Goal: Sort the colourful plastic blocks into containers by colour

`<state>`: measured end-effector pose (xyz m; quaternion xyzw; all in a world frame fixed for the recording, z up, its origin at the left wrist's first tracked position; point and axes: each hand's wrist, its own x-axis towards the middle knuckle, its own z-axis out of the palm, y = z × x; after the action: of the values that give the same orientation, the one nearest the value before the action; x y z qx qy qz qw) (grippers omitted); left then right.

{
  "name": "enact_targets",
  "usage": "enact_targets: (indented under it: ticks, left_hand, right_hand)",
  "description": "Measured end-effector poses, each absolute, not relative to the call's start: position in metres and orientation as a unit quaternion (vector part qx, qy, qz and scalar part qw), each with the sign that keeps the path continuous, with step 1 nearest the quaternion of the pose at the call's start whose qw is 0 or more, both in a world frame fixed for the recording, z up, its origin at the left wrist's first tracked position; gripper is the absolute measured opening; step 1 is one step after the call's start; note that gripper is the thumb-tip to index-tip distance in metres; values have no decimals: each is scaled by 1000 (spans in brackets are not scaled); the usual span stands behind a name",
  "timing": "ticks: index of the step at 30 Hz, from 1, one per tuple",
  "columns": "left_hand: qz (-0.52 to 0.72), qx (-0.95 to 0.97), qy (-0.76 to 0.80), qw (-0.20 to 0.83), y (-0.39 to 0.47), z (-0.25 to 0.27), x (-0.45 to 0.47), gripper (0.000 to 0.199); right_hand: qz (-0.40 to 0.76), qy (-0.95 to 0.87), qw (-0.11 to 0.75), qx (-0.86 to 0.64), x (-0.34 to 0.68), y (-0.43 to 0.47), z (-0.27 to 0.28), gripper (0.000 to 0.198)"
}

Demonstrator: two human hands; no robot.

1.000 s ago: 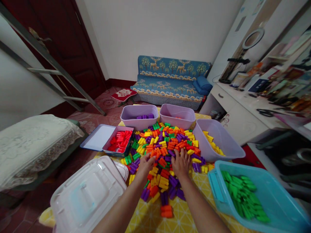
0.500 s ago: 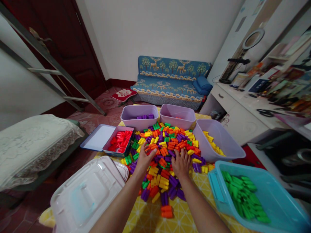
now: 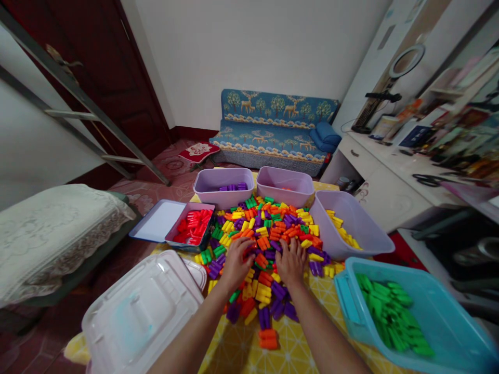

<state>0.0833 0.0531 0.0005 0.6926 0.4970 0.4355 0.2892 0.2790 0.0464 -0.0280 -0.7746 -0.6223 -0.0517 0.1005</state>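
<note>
A white wall (image 3: 257,52) stands at the back of the room, with a dark red door (image 3: 113,78) on the left. In front of the wall is a blue sofa (image 3: 268,135) with deer and trees on it. Nearer is a table with a yellow tablecloth (image 3: 296,358). The cloth has white lines and looks flat, so blocks could slide on it.

Around the table sit a teal tub (image 3: 456,317) with green blocks (image 3: 390,311), a light purple tub (image 3: 368,218) with yellow blocks (image 3: 343,231), two smaller purple tubs at the back, and a box with red blocks (image 3: 194,226).

The big pile of mixed plastic blocks (image 3: 263,293) is in the middle, between the tubs. The right hand (image 3: 290,259) lies on the pile with its fingers spread; no block shows in its grip. The left hand (image 3: 237,259) is bent over the pile, fingers curled, with a gap by the thumb. Orange bits are at its fingertips, but I can't tell if it has hold of one.

Each block looks like little tubes stuck together. They are probably light, hard, a bit slippery and not easy to break. Pinching one across its sides should work best.
</note>
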Motion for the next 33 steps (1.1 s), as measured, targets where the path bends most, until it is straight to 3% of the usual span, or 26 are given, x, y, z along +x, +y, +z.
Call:
enact_targets:
  ticks: [5,12,16,19,24,28,33]
  left_hand:
    - [386,738,498,241,51,-12,84,48]
    - [455,630,540,323,55,-3,77,37]
    - [423,653,565,275,57,9,71,19]
    - [400,699,554,213,65,15,72,18]
    - [326,759,532,187,79,11,81,39]
    - [287,764,549,180,78,-1,84,31]
    - [353,715,571,195,72,-17,75,28]
  right_hand:
    - [-49,-620,96,-777,279,47,-29,47]
    - [-46,-621,98,-776,279,47,-27,47]
    - [-48,-621,100,-776,278,46,-27,46]
    - [-48,-623,100,-774,278,46,-26,46]
    - [-48,-622,99,-775,279,46,-26,46]
    - [-48,-622,97,-775,279,47,-27,47]
    - [-49,-620,99,-777,279,47,-28,46]
